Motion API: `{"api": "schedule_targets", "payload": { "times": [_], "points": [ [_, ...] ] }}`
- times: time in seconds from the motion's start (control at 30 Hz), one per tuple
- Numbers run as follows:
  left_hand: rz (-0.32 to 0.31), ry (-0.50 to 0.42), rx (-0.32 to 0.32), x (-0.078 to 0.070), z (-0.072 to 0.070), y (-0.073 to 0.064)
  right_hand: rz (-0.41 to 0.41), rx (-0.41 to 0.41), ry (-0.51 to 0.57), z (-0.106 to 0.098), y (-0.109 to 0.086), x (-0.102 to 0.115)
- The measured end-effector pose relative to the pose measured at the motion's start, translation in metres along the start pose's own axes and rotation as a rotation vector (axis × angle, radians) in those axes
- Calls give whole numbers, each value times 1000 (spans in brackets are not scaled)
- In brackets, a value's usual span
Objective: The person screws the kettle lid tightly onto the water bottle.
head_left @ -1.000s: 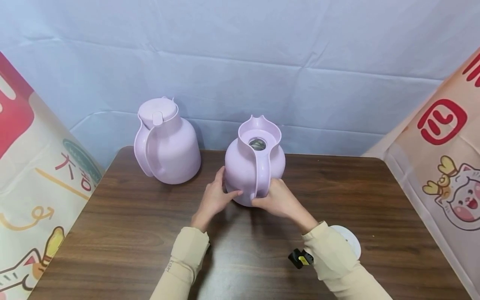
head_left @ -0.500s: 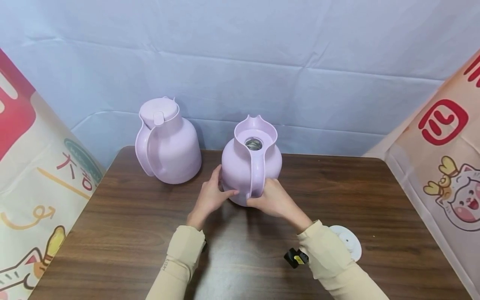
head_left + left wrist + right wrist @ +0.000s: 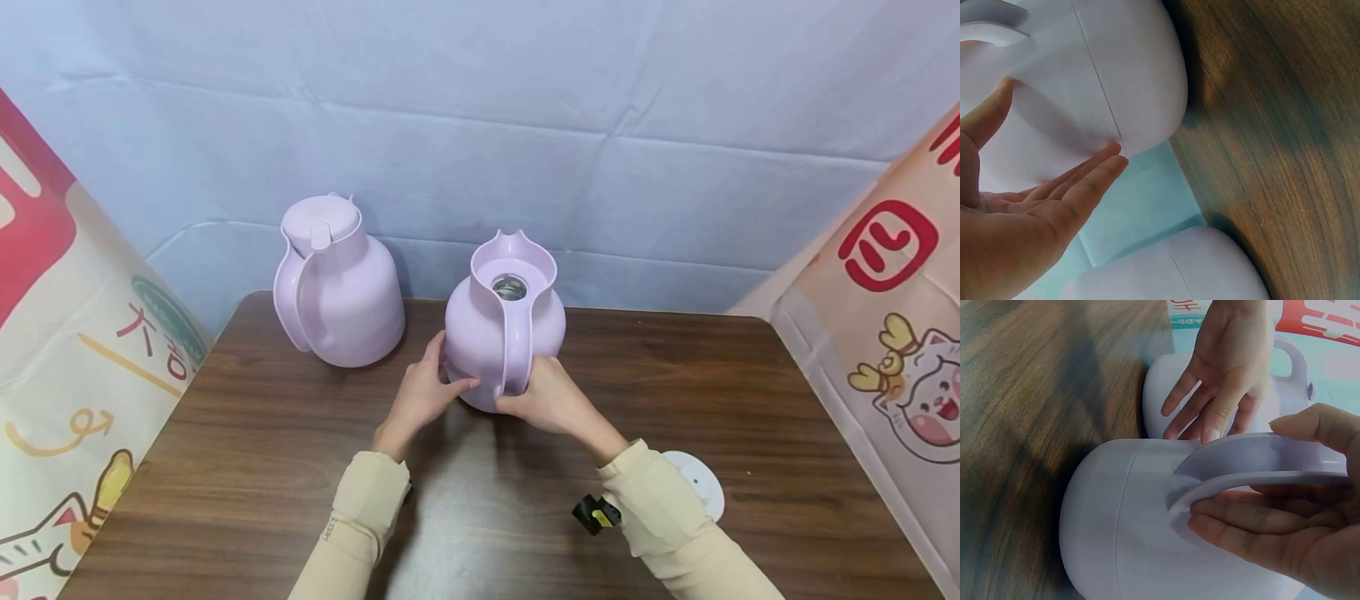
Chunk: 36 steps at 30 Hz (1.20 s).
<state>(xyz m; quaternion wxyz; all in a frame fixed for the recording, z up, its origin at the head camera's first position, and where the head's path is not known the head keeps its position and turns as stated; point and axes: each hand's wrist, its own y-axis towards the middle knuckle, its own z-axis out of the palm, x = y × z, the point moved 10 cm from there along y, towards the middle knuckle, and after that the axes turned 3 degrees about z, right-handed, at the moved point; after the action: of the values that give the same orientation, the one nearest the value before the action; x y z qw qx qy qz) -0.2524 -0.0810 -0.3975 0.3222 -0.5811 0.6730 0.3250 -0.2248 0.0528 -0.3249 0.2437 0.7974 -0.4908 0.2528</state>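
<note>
A lilac vacuum jug (image 3: 472, 321) without a lid stands upright at the middle of the table, its round silvery mouth (image 3: 510, 287) visible inside the collar. Its handle (image 3: 517, 346) faces me. My right hand (image 3: 551, 396) holds the lower part of that handle, thumb on one side and fingers on the other, as the right wrist view shows. Along the jug's left flank rests my left hand (image 3: 420, 396), with fingers (image 3: 1088, 187) extended against the body and thumb apart from them. A second lilac jug (image 3: 356, 296), with its lid on, stands to the left.
On the wooden table (image 3: 247, 483) a white disc-shaped stopper (image 3: 697, 482) lies partly behind my right sleeve (image 3: 667, 508). A black wrist strap piece (image 3: 592, 514) juts out by that cuff. Pale cloth (image 3: 480, 125) hangs behind, and printed banners (image 3: 892, 350) flank the table.
The uncovered jug has shifted slightly to the left, both hands moving along with it. From half a second ago to now almost nothing differs. The lidded jug stays in place.
</note>
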Motion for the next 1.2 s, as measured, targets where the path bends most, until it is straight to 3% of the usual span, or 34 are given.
{"api": "schedule_targets", "payload": {
  "times": [0.17,0.5,0.83,1.2],
  "points": [
    [-14,32,-1,-2,-1,-2,18,4,0,0,0,-3],
    [5,209,39,-13,-3,-11,58,31,19,0,-3,-8],
    [61,187,63,-33,0,-24,11,68,63,-1,-5,-9],
    [227,187,94,-61,14,-33,33,176,99,4,-13,-25]
  ]
}}
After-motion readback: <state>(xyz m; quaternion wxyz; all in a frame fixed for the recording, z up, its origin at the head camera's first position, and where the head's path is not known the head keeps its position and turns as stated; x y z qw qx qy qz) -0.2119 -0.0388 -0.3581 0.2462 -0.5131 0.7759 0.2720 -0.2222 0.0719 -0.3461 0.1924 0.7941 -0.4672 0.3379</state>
